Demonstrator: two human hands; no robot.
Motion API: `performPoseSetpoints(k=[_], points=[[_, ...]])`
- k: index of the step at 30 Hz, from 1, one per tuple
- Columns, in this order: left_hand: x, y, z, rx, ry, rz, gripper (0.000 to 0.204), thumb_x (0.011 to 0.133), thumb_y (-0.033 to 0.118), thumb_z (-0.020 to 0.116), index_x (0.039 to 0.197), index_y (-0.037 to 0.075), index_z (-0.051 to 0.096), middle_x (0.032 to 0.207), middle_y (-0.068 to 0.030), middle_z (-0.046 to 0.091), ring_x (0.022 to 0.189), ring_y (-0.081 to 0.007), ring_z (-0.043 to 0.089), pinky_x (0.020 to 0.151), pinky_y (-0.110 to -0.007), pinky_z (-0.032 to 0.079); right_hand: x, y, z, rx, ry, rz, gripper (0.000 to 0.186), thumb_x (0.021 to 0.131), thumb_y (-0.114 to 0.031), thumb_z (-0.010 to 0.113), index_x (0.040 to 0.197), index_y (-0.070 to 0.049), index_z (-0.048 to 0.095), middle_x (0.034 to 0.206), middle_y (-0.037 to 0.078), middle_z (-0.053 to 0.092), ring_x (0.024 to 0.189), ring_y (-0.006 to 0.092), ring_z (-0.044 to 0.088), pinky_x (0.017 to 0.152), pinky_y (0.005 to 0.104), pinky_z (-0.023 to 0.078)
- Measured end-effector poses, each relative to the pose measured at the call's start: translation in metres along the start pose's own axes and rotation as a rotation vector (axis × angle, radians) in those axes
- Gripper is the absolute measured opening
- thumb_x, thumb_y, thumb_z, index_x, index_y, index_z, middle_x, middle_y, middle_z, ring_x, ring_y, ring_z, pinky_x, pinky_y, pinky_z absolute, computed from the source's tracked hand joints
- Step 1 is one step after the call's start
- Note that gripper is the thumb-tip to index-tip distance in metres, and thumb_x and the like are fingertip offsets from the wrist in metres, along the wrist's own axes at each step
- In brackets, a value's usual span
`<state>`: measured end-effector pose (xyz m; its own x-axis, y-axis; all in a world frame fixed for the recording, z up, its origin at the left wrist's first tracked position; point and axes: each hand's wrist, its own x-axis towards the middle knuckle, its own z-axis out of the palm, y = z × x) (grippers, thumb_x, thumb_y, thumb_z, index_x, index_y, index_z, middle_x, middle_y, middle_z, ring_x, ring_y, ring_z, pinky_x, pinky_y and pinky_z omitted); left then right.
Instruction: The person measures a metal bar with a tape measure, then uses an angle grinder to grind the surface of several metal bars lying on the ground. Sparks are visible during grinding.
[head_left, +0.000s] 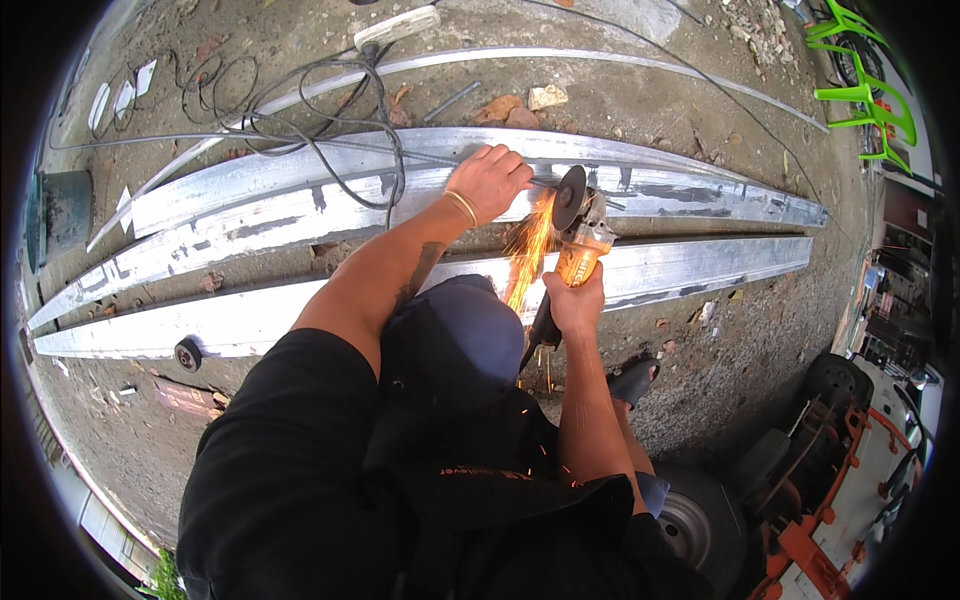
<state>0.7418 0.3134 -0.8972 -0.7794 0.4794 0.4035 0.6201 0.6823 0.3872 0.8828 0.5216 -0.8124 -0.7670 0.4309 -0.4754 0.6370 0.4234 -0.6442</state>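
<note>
Cut-off work live here, all places off the angle grinder [583, 258]. Right hand [577, 300] wrapped round its body, fingers closed in a full grip, none spread. Disc [569, 199] at the far end of the tool, sparks [533, 240] pouring from it back toward the person's knees. Workpiece looks like the thin dark rod [432, 157]: runs off left of the grinder, passes under the left hand [488, 183] and reaches the disc; a bit of it seems to show on the other side too. Left fingers curled down, closed on the rod as far as I can see, just left of the disc and uncomfortably near it. Undersides hidden, so can't tell how firm the pinch is. Pale metal bar [700, 268] lies under the grinder's body; pale streaked channel [280, 205] sits beyond and left, backing the rod. My read: mid-cut, disc into the rod; depth not visible. Next move calls for even feed, no twisting of the disc in the slot, rod pinned so the end doesn't kick, and left hand further off the wheel. Bare hands, so sparks matter.
</note>
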Motion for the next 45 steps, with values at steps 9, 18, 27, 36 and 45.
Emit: performPoseSetpoints(k=[9,18,27,36,45], points=[[0.001,0.000,0.001,-0.018,0.055,0.016,0.016,0.090,0.025,0.074,0.097,0.013,0.068,0.096,-0.0030,0.064,0.098,-0.0259,0.063,0.087,-0.040,0.051,0.010,0.023,0.008,0.102,0.053,-0.125,0.048,0.078,-0.005,0.083,0.119,0.000,0.058,0.095,0.005,0.069,0.077,0.0135,0.065,0.069,0.0318,0.055],[-0.001,0.001,0.000,0.025,-0.027,-0.015,0.019,0.099,0.033,0.067,0.100,0.015,0.072,0.098,-0.0009,0.065,0.104,-0.0223,0.061,0.095,-0.038,0.050,0.003,0.005,0.002,0.022,-0.005,0.027,0.059,0.078,-0.017,0.081,0.130,0.000,0.058,0.113,0.019,0.074,0.101,0.0331,0.073,0.091,0.0436,0.057],[-0.001,0.000,0.001,0.029,-0.023,-0.008,0.018,0.098,0.032,0.067,0.099,0.015,0.071,0.098,-0.0007,0.065,0.104,-0.0223,0.061,0.094,-0.038,0.050,0.001,0.006,0.003,0.073,-0.023,0.019,0.058,0.078,-0.017,0.083,0.128,-0.003,0.058,0.114,0.017,0.072,0.102,0.0310,0.072,0.092,0.0433,0.057],[-0.001,0.000,0.000,0.026,-0.043,-0.010,0.018,0.098,0.032,0.067,0.100,0.014,0.070,0.100,-0.0011,0.065,0.105,-0.0225,0.061,0.094,-0.038,0.050,0.005,0.007,0.002,0.052,-0.017,-0.027,0.055,0.079,-0.017,0.083,0.126,-0.002,0.058,0.111,0.017,0.072,0.100,0.0298,0.072,0.090,0.0433,0.057],[0.000,0.000,-0.001,0.007,-0.033,-0.012,0.017,0.098,0.031,0.068,0.100,0.014,0.070,0.099,-0.0016,0.065,0.104,-0.0228,0.061,0.094,-0.038,0.051,0.000,0.011,0.002,0.058,-0.021,-0.051,0.054,0.078,-0.017,0.081,0.125,-0.001,0.058,0.110,0.016,0.072,0.099,0.0294,0.072,0.090,0.0428,0.057]])
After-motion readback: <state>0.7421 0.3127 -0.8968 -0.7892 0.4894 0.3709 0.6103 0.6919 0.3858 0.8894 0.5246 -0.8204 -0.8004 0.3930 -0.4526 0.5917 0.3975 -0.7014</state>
